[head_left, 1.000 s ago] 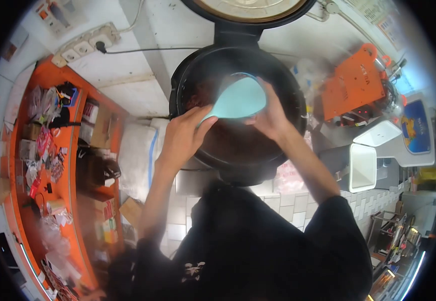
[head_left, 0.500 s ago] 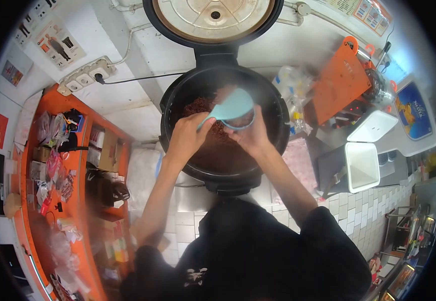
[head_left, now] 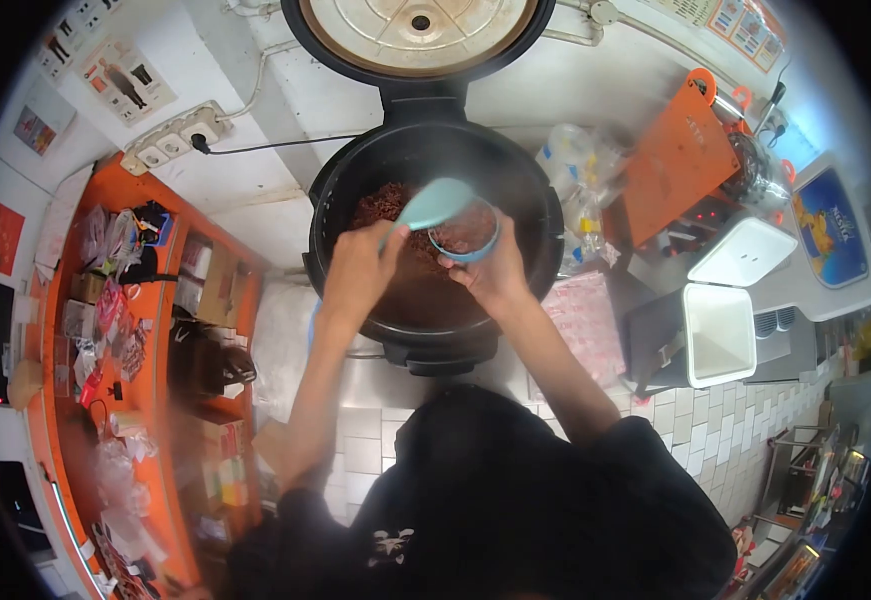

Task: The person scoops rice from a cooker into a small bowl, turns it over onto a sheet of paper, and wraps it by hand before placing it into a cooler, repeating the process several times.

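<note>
Two hands over an open black cooker of reddish-brown rice

The left hand [head_left: 360, 268] grips the handle of a pale blue plastic rice paddle [head_left: 433, 204], its blade over a small blue-rimmed bowl [head_left: 464, 232] filled with rice, which the right hand [head_left: 492, 275] holds closed around its side, above the large round black rice cooker [head_left: 433, 245] with its lid [head_left: 417, 30] raised.

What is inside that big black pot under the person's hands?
The black pot holds reddish-brown rice. The left hand holds a light blue scoop, the right hand a small bowl with some rice. Hands and steam hide the rest.
</note>
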Demonstrator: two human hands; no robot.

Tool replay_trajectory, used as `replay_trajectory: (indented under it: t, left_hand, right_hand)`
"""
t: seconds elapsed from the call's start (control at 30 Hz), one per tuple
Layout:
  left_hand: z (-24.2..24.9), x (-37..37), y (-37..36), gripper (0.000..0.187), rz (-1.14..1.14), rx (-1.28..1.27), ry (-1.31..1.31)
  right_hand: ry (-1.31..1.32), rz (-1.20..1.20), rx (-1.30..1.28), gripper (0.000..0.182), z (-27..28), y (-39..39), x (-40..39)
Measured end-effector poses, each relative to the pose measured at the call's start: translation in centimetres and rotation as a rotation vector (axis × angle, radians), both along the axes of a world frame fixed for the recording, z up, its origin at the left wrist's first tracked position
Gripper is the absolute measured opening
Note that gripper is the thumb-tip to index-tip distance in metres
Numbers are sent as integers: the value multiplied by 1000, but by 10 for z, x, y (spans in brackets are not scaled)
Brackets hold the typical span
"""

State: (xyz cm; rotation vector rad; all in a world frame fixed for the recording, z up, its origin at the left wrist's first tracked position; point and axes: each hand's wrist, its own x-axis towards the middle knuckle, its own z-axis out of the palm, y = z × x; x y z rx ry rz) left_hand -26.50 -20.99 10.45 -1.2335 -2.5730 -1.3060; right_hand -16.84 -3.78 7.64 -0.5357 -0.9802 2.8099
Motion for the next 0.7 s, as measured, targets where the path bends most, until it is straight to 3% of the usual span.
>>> replay_trajectory:
  t: [0.1, 0.27, 0.33, 0.4, 0.47, 0.53, 0.57, 0.67, 0.7]
  left_hand:
    - [8, -6, -4, 32, 146, -77, -99]
    - [-2, 10, 0, 33, 84, 3, 17]
    - [3, -4, -10, 36, 193, -162, -19]
    - [16, 2, -10, 36, 210, -111, -41]
    - [24, 16, -5, 36, 231, 102, -56]
    - [14, 25, 0, 36, 30, 101, -30]
    - [12, 32, 3, 34, 39, -20, -82]
    - [26, 21, -12, 33, -34, -12, -141]
    - [25, 17, -11, 33, 10, 147, -108]
  right_hand:
    - [-19, 7, -9, 51, -1, 2, 2]
    - [92, -48, -38, 50, -1, 4, 4]
    - [146, -75, -19, 50, 2, 0, 7]
    - [88, -85, -13, 50, 6, 4, 6]
    - [62, -98, 2, 50, -1, 3, 3]
    - [46, -160, 20, 46, 8, -6, 0]
    - [85, -224, -6, 45, 8, -9, -3]
    - [144, -269, -24, 42, 1, -6, -6]
    - [141, -239, -8, 42, 0, -6, -4]
